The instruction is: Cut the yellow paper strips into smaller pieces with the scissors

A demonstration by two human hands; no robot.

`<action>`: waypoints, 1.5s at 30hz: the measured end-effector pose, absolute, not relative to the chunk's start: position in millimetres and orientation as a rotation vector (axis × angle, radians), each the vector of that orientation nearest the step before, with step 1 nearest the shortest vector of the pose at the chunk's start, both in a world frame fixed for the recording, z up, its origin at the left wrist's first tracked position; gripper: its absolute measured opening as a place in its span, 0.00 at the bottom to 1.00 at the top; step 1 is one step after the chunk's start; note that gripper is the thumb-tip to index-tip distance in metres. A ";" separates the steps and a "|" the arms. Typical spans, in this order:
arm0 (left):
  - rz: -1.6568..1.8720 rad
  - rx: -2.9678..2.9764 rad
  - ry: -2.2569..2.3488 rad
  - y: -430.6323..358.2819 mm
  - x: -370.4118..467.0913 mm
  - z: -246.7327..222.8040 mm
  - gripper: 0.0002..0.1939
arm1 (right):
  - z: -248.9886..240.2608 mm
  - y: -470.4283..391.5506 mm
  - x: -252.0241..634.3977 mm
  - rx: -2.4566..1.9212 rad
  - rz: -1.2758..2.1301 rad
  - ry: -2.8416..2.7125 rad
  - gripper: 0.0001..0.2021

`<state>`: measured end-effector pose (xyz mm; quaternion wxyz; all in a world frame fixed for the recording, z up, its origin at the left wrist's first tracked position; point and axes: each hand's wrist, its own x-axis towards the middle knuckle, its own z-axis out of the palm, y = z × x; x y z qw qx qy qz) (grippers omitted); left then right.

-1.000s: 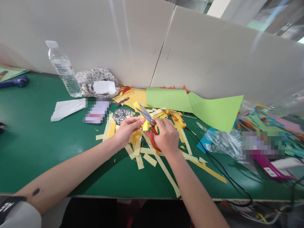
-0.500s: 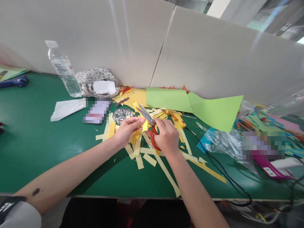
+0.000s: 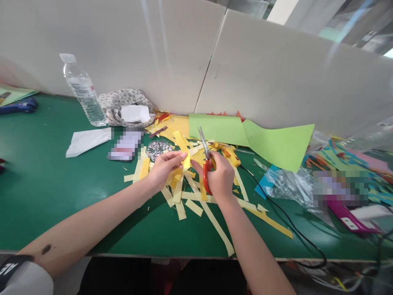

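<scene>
Between its thumb and fingers, my left hand [image 3: 166,167] pinches a bright yellow paper strip [image 3: 182,142] over the middle of the green table. To the right, my right hand [image 3: 220,175] is closed around red-handled scissors [image 3: 207,177], whose blades point up and away, apart from the strip. Its thumb is close to the strip's lower end; I cannot tell if it touches. Pale and darker yellow paper strips [image 3: 211,217] lie scattered beneath both hands. Just beyond my left hand sits a round clear dish of small shiny stones [image 3: 159,149].
A water bottle [image 3: 82,92], a patterned cloth pouch [image 3: 123,98] and a phone [image 3: 125,144] are at the left. Green paper [image 3: 276,141] lies along the partition. Behind my right hand is a yellow glue gun [image 3: 231,156] with a black cable; plastic film [image 3: 291,186] lies farther right.
The scissors have moved right, away from the yellow strip, and their blades have swung upright from leaning left. My right hand has shifted slightly right. My left hand has barely moved.
</scene>
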<state>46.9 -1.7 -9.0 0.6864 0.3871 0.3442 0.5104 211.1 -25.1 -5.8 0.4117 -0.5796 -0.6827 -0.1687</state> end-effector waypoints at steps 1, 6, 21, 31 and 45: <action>1.148 0.858 0.787 -1.1 47.2 -9.9 0.07 | -4.9 -24.5 211.9 -1.468 -0.386 -1.674 0.18; 1.109 0.858 0.892 -1.5 50.8 -11.8 0.08 | 3.2 -28.7 209.1 -1.467 0.099 -1.585 0.16; 1.063 0.940 0.855 -3.4 53.0 -14.5 0.09 | 4.3 -31.9 204.4 -1.315 0.640 -1.579 0.08; 1.194 0.888 0.837 -5.6 54.3 -10.7 0.09 | 3.1 -33.9 201.5 -1.236 0.714 -1.579 0.11; 1.371 0.808 0.800 1.1 49.0 -11.7 0.07 | -1.1 -33.9 199.4 -1.487 -0.184 -2.064 0.21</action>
